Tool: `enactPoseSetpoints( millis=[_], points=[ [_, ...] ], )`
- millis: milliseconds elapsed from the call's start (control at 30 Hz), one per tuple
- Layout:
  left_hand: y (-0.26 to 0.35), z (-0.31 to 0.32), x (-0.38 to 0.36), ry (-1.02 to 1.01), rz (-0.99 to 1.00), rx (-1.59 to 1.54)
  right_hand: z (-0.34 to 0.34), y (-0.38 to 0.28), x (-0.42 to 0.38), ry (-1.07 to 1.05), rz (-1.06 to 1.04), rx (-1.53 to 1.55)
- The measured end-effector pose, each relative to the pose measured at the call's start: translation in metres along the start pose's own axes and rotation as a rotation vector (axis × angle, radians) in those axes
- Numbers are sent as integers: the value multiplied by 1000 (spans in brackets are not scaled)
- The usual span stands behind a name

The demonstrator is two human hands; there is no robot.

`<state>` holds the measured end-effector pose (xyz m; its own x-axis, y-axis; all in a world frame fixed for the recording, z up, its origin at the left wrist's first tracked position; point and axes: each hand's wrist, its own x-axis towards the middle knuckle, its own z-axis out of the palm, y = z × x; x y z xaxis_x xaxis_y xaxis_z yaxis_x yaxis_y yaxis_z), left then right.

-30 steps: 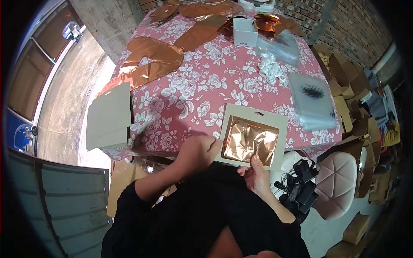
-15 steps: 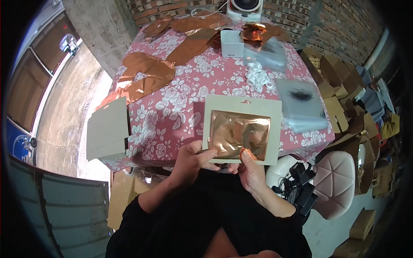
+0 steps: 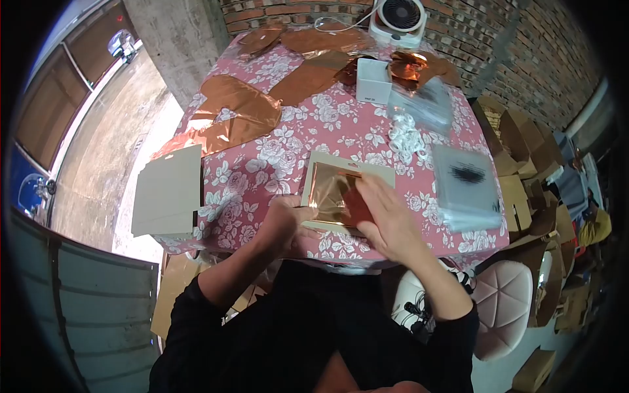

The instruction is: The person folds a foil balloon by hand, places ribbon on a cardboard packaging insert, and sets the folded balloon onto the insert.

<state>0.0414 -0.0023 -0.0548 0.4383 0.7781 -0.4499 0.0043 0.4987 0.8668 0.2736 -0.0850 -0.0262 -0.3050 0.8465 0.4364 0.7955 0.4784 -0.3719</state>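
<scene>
A pale card frame (image 3: 381,171) with copper-coloured foil (image 3: 331,193) in its window lies on the flowered tablecloth (image 3: 275,157) close in front of me. My left hand (image 3: 286,219) grips the card's left edge, thumb on top. Over the right part of the foil lies my right hand (image 3: 388,219), its fingers stretched out and pressing flat. The fingertips of my left hand under the card are partly hidden.
Stacked pale cards (image 3: 168,190) lie at the table's left edge. Copper foil shapes (image 3: 246,114) are further back, near a white box (image 3: 374,82) and a fan (image 3: 397,19). Clear plastic bags (image 3: 466,187), white ribbon (image 3: 405,137) and cartons (image 3: 514,203) are on the right.
The card has gone from raised and tilted toward me down onto the table. My right hand has let go of its lower edge and moved up over the foil.
</scene>
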Motion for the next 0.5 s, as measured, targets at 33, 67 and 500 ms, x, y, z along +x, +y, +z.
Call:
enactPoseSetpoints(
  millis=[33, 67, 500],
  points=[
    [0, 2, 0, 6, 12, -14, 5, 10, 11, -7, -8, 6],
    [0, 3, 0, 11, 25, -29, 10, 18, 23, -67, -23, -51],
    [15, -28, 0, 133, 111, 763, 59, 37, 30, -270, -50, -239]
  ],
)
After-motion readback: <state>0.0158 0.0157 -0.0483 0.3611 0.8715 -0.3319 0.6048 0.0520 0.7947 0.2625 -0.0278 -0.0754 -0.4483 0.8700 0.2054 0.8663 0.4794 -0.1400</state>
